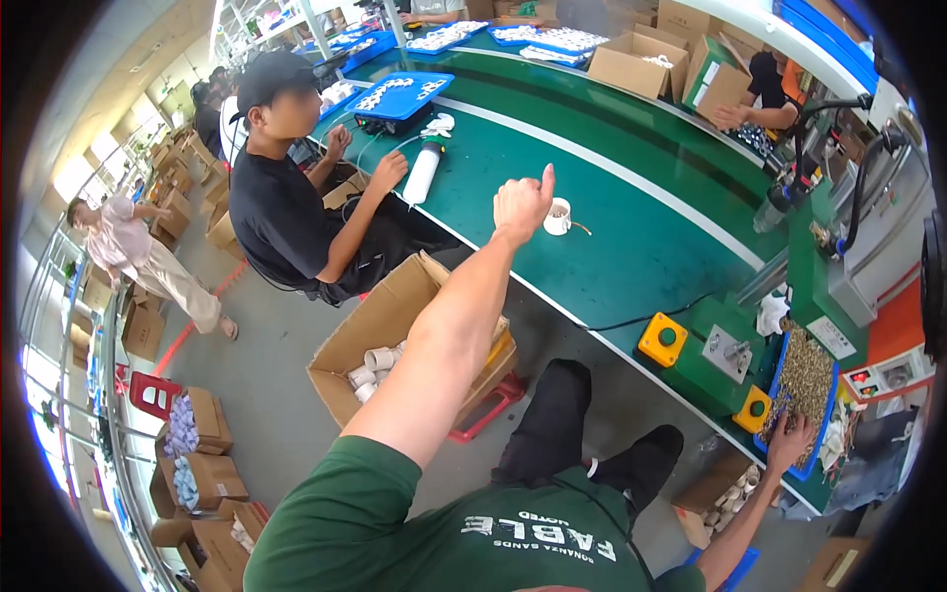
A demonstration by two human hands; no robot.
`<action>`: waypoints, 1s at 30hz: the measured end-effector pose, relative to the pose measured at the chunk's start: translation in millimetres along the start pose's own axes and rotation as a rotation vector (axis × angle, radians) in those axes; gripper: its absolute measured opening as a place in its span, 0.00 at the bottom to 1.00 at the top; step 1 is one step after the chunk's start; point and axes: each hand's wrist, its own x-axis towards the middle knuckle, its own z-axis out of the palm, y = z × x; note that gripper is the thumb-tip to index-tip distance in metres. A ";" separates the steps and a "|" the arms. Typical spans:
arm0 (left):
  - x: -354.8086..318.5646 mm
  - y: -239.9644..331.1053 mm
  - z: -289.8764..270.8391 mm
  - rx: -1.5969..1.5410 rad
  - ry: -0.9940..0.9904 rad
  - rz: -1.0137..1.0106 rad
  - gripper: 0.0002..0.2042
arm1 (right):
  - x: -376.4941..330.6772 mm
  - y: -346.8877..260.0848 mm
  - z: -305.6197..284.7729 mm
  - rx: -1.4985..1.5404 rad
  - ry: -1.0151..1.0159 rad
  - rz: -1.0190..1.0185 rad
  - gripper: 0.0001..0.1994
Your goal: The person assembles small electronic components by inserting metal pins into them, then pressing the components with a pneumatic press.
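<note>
Over the green worktop, my left hand is curled with its thumb sticking up; the inside of its fingers is hidden. Just to its right stands a small white cylindrical part, with a short copper-coloured wire end beside it. At the far right, my right hand lies at the near edge of a blue tray, fingers apart and touching a heap of small brass-coloured metal pieces. Left of that tray sits a green press fixture with a metal plate and two yellow button boxes, one with a green button.
Below my left arm, an open carton of white cylinders rests on a red stool. A co-worker sits left of the bench near a white bottle and a blue tray. Machine hoses hang at right.
</note>
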 end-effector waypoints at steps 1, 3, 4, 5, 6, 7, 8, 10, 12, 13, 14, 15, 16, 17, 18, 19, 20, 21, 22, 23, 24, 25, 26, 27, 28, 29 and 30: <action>2.8 3.2 -2.4 0.025 -0.024 0.014 0.30 | 1.4 -2.8 0.3 0.001 0.013 -0.007 0.16; 1.7 4.3 -1.4 0.032 -0.029 0.029 0.29 | -2.2 -0.8 2.6 -0.009 0.009 -0.002 0.17; 2.3 5.8 -1.0 0.033 -0.028 0.040 0.29 | -0.9 -1.1 4.2 -0.020 0.012 -0.002 0.17; 2.5 7.9 -1.0 0.037 -0.024 0.041 0.29 | -1.3 -1.2 5.1 -0.014 0.007 0.017 0.17; 2.4 10.7 -1.2 0.040 -0.037 0.059 0.28 | -0.5 -0.3 4.7 -0.013 -0.003 0.024 0.17; 1.8 13.3 -0.4 0.042 -0.052 0.078 0.28 | -1.3 -0.1 2.6 -0.015 -0.013 0.032 0.17; 2.1 15.5 0.6 0.044 -0.053 0.097 0.26 | -1.6 5.4 6.6 -0.013 0.004 0.026 0.17; 4.5 19.1 -1.1 0.051 -0.060 0.112 0.25 | -0.5 6.0 10.2 -0.016 0.026 0.021 0.16; 5.6 21.0 -0.8 0.062 -0.063 0.127 0.24 | 1.0 4.2 11.5 0.002 0.040 0.008 0.16; 6.9 21.5 -2.3 0.079 -0.025 0.159 0.23 | 2.7 0.3 10.9 0.019 0.028 0.013 0.16; 8.6 22.7 -4.5 0.097 0.015 0.191 0.23 | 3.8 -2.4 9.2 0.038 0.016 0.015 0.16; 7.7 25.6 -5.8 0.090 0.009 0.192 0.21 | 3.4 0.1 8.9 0.015 -0.007 0.018 0.16; 9.5 29.4 0.2 0.082 0.010 0.213 0.21 | 2.6 7.8 9.1 0.002 -0.006 0.029 0.16; 9.8 33.5 0.7 0.081 0.016 0.229 0.21 | 2.4 13.8 12.1 -0.004 -0.007 0.033 0.17; 8.9 37.4 1.3 0.081 -0.012 0.225 0.21 | 0.8 19.5 14.7 -0.026 0.020 0.022 0.17; 7.2 39.7 1.3 0.093 -0.017 0.229 0.21 | -0.2 17.4 11.6 -0.022 0.001 0.033 0.17; 6.4 41.6 -0.3 0.105 -0.018 0.231 0.20 | 0.4 13.0 8.0 -0.016 -0.015 0.041 0.16; 6.0 42.7 -2.3 0.110 -0.041 0.237 0.20 | 0.0 16.0 12.5 -0.034 -0.019 0.049 0.16; 5.8 41.8 0.5 0.089 -0.005 0.270 0.20 | -0.9 14.8 9.9 -0.033 -0.017 0.050 0.16; 6.7 39.1 2.0 0.067 0.031 0.307 0.20 | -1.9 11.8 8.3 -0.033 -0.013 0.053 0.16; 7.2 35.5 3.6 0.088 0.062 0.330 0.20 | -0.2 13.5 13.1 -0.034 0.009 0.052 0.16; 5.7 37.4 -0.9 0.092 0.068 0.319 0.20 | 0.3 12.7 13.5 -0.029 0.008 0.040 0.16; 5.4 39.7 -5.1 0.094 0.047 0.317 0.20 | -0.6 10.9 13.8 -0.035 0.004 0.046 0.16; 5.0 42.1 -8.9 0.095 0.026 0.315 0.20 | -0.6 9.2 13.8 -0.041 -0.002 0.053 0.16; 6.0 45.8 -9.6 0.070 0.061 0.321 0.20 | 1.5 9.4 12.5 -0.039 -0.040 0.046 0.16; 5.6 48.0 -6.6 0.071 0.064 0.310 0.20 | 1.5 9.5 10.6 -0.039 -0.041 0.035 0.16; 4.1 51.4 -4.5 0.066 0.030 0.316 0.20 | 0.0 9.7 8.0 -0.052 -0.032 0.037 0.16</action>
